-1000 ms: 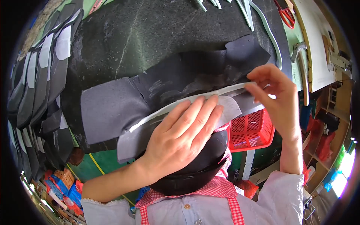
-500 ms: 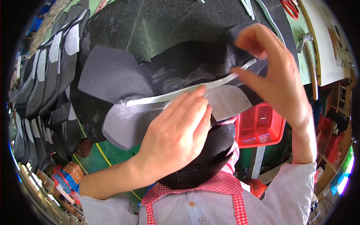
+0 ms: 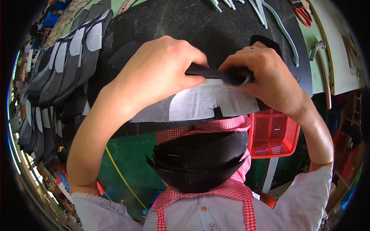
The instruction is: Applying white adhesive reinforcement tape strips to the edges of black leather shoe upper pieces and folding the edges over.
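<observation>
My left hand (image 3: 162, 73) pinches the folded far edge of a black leather-like piece (image 3: 204, 72) between thumb and fingers. Close on its right, my right hand (image 3: 266, 73) grips the same edge, which curls into a roll under the fingers. A pale grey-white backing patch (image 3: 208, 102) with a small dark notch shows on the near side of the piece. The piece lies on a dark work board (image 3: 185, 27) along its near edge. No white strip can be seen along the fold; the hands and folded material cover that area.
Overlapping black pieces with white patches (image 3: 69, 57) lie at the left. White strips (image 3: 283, 30), red-handled scissors (image 3: 302, 15) and a hammer (image 3: 320, 61) lie at the far right. A red basket (image 3: 274, 133) hangs below the board's edge. Black curved pieces (image 3: 196, 163) rest on my lap.
My left hand has moved from pressing the white strip up to the piece's far edge. My right hand has come down onto that edge. The edge is now folded toward me, and the strip is hidden.
</observation>
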The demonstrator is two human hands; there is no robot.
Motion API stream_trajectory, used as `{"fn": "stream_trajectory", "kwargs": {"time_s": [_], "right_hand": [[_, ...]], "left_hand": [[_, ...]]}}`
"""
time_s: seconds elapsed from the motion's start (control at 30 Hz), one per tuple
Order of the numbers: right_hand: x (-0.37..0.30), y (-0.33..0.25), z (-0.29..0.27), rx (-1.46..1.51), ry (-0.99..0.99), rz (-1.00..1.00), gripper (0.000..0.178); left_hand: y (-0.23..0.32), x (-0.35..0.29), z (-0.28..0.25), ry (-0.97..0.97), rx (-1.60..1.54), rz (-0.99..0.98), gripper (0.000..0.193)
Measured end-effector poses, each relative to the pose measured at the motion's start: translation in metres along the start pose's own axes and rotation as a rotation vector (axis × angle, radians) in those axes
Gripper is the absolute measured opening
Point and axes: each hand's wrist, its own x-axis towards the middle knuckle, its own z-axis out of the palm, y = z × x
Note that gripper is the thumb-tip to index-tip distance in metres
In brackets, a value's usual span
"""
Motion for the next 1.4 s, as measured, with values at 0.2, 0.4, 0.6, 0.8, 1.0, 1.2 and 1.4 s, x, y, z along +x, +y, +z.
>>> {"fn": "stream_trajectory", "kwargs": {"time_s": [0.2, 0.4, 0.6, 0.8, 1.0, 1.2, 1.4], "right_hand": [[-0.008, 0.011, 0.006, -0.271, 0.188, -0.346, 0.043], [-0.047, -0.063, 0.026, -0.530, -0.049, -0.183, 0.047], [-0.048, -0.075, 0.015, -0.522, -0.141, -0.037, 0.055], [0.001, -0.061, 0.056, -0.003, 0.090, 0.007, 0.050], [0.012, -0.051, 0.059, 0.202, 0.081, -0.095, 0.054], [0.001, -0.074, 0.074, -0.294, 0.123, -0.206, 0.066], [0.006, -0.083, 0.076, -0.405, 0.048, -0.229, 0.063]], "left_hand": [[-0.019, 0.000, 0.034, 0.566, 0.345, 0.615, 0.020], [0.047, -0.060, 0.082, 0.307, 1.043, 0.219, 0.050], [-0.002, -0.089, 0.049, 0.416, 0.504, 0.204, 0.050], [-0.043, -0.080, 0.020, 0.537, 0.039, 0.211, 0.072], [-0.087, -0.070, 0.015, 0.462, -0.053, 0.276, 0.050], [-0.118, -0.051, 0.019, 0.673, 0.295, 0.726, 0.032], [-0.122, -0.052, 0.012, 0.666, 0.429, 0.846, 0.034]]}}
